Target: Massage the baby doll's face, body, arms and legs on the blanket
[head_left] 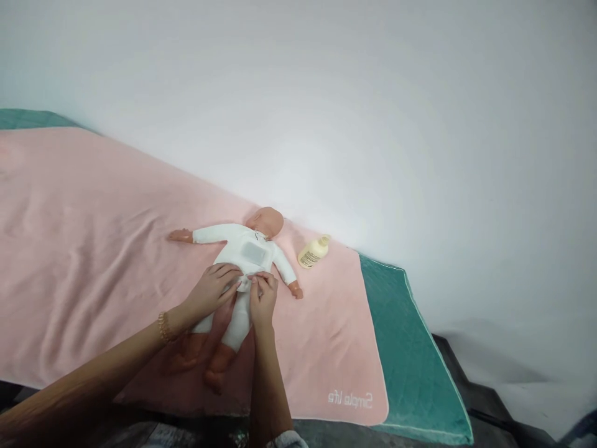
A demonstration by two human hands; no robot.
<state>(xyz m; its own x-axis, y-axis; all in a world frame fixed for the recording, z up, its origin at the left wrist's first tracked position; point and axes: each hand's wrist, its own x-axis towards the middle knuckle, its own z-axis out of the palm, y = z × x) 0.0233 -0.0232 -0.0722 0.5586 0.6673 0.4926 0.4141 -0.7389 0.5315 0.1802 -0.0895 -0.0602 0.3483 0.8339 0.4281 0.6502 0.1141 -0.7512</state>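
A baby doll (254, 236) with a white cloth body lies stretched out on a pink towel, head away from me and feet toward me. A grey patch marks its torso. My left hand (217, 286) rests over the doll's waist, fingers bent and their tips on the white cloth there. From the other side my right hand (263, 295) pinches the same white cloth (244, 284) between thumb and fingers. The two sets of fingertips are close together. Exactly what the left fingertips grip is too small to see.
A pale yellow pump bottle (313, 252) lies tilted right of the doll's head. The pink towel (326, 336), with "Simple life" lettering, covers a green cloth (396, 336). A white wall (298, 112) rises along the far side. Dark edges show at the lower right.
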